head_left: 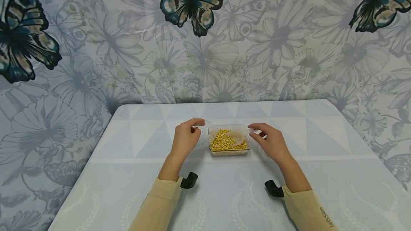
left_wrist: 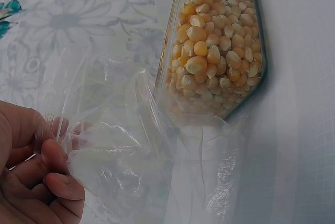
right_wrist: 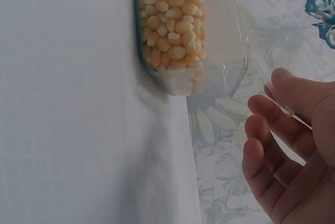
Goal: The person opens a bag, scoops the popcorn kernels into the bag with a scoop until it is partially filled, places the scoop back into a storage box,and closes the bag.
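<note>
A clear rectangular container [head_left: 246, 151] with yellow corn kernels [head_left: 222, 140] stands on the table between both hands. My left hand [head_left: 186, 136], at the container's left side, pinches the upper edge of a clear plastic bag [left_wrist: 118, 145] between thumb and fingers. The bag hangs loose beside the container and overlaps its end in the left wrist view. On the other side, my right hand [head_left: 269, 141] pinches the end of a thin clear handle [right_wrist: 265, 77] between thumb and forefinger. This belongs to a see-through spoon [head_left: 238, 137] whose bowl lies over the kernels.
The pale patterned table [head_left: 224, 195] runs back to a wall [head_left: 205, 63] covered with flowers and butterflies. A black wrist mount [head_left: 189, 180] sticks out from the left sleeve, another black mount [head_left: 274, 189] from the right.
</note>
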Demonstrator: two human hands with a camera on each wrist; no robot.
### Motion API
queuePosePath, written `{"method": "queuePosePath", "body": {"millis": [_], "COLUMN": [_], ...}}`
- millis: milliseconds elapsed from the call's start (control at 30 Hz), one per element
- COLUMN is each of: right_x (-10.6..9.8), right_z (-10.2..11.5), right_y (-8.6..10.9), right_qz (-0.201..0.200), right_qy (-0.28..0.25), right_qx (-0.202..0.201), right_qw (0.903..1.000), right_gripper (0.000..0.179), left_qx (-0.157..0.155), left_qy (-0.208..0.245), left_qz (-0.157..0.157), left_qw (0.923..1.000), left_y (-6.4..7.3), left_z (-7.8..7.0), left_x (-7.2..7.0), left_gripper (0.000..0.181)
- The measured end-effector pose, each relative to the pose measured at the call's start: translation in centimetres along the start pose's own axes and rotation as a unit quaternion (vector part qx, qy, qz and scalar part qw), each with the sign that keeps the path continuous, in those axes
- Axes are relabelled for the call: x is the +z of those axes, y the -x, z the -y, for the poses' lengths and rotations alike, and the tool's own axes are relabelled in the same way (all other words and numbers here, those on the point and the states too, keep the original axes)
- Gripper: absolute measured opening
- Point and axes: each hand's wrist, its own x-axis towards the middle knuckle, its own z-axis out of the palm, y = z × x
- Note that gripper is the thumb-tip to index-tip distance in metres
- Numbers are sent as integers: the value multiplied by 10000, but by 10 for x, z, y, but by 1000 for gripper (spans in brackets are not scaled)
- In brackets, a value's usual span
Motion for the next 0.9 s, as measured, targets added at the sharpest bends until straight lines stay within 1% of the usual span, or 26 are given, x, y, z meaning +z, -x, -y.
{"method": "queuePosePath", "body": {"millis": [167, 433, 700, 900], "right_x": [1, -2, -15, -18], "right_z": [0, 1, -2, -3], "right_y": [-1, 0, 0, -2], "right_qz": [5, -179, -375, -482], "right_qy": [131, 346, 292, 279], "right_qx": [-215, -403, -342, -468], "right_qw": [9997, 9984, 9983, 9974], "right_gripper": [28, 21, 20, 19], "left_qx": [14, -17, 65, 13], "left_qy": [-22, 12, -29, -13], "left_qz": [-17, -5, -43, -28], "left_qw": [10000, 10000, 10000, 10000], "left_y": [0, 0, -1, -1], "left_z": [0, 1, 2, 3], "left_x": [0, 0, 1, 1], "left_gripper": [38, 37, 36, 38]}}
